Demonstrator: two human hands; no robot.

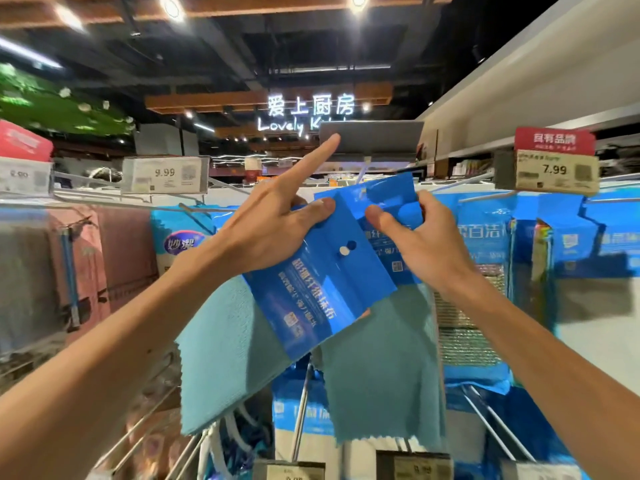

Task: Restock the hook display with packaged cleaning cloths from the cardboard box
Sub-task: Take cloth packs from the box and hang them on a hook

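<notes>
Head view: the left hand [273, 220] pinches the front cloth pack [322, 292] by its blue card header, thumb on top, index finger sticking straight out toward 12 o'clock. That pack hangs tilted at 5 o'clock from the hand, teal cloth dangling below. The right hand [412, 233] grips the second cloth pack [388, 199] just behind it, fingers curled over the top edge. Both sit right up against the hook display [302, 410]. It's crowded: hung blue packs [485, 244] at 3 o'clock, pinkish cloths [114, 258] at 9. A 9.99 price tag [164, 174] sits at 10 o'clock, a 7.99 price tag [556, 169] at 2.
</notes>
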